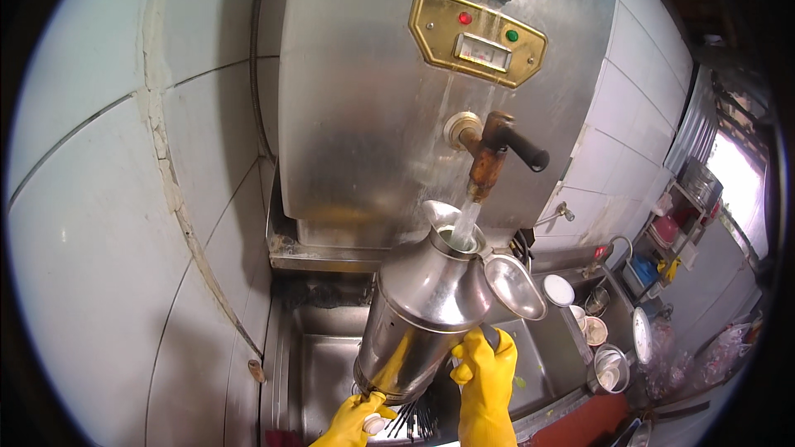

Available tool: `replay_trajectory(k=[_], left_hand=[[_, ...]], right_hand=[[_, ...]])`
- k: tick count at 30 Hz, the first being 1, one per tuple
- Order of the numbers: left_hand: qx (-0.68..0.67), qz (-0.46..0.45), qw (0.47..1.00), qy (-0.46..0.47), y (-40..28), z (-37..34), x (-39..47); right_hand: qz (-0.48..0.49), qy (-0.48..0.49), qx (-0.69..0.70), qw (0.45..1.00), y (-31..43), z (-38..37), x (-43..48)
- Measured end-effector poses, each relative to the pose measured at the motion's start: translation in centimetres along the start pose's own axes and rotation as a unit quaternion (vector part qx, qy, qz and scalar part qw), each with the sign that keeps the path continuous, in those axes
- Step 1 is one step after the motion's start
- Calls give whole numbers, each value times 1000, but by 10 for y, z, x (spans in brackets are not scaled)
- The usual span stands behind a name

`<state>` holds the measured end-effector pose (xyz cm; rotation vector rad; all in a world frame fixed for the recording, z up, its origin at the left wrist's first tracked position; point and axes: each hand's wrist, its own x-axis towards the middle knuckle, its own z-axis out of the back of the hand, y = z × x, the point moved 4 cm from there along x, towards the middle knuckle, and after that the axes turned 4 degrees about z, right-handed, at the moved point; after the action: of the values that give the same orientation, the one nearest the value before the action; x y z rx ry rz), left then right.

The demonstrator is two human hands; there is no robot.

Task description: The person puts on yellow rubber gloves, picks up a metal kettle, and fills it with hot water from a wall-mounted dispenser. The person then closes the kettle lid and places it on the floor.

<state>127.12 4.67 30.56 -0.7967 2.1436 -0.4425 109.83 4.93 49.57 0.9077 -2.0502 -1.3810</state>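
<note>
A stainless steel jug (pixel 422 316) with a narrow neck and a hinged lid (pixel 515 285) swung back leans under the tap (pixel 487 167) of a steel water boiler (pixel 366 105). Water (pixel 466 223) runs from the tap into its mouth. My right hand (pixel 484 354), in a yellow rubber glove, is closed around the dark jug handle. Also in a yellow glove, my left hand (pixel 360 416) is at the bottom of the jug, with a small round whitish object (pixel 374 423) at its fingers; its exact grip is partly hidden.
Below lies a steel sink (pixel 329 354) with dark thin sticks or bristles (pixel 413 422) in it. White dishes (pixel 558 290) and a metal bowl (pixel 608 369) stand at the right basin. A tiled wall (pixel 93 230) borders the left, and a loaded rack (pixel 674 230) stands far right.
</note>
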Motion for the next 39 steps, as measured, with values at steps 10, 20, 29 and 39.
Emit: replay_trajectory(k=[10, 20, 29, 39], left_hand=[[14, 3, 1000, -28, -2, 0, 2], [12, 0, 1000, -15, 1, 1, 5], [10, -6, 1000, 1, 2, 6, 7], [6, -5, 1000, -17, 2, 2, 4]], right_hand=[[-3, -16, -10, 1000, 0, -1, 0], [0, -20, -18, 1000, -1, 0, 1], [-4, -21, -17, 1000, -2, 1, 1], [-5, -27, -14, 1000, -2, 1, 1]])
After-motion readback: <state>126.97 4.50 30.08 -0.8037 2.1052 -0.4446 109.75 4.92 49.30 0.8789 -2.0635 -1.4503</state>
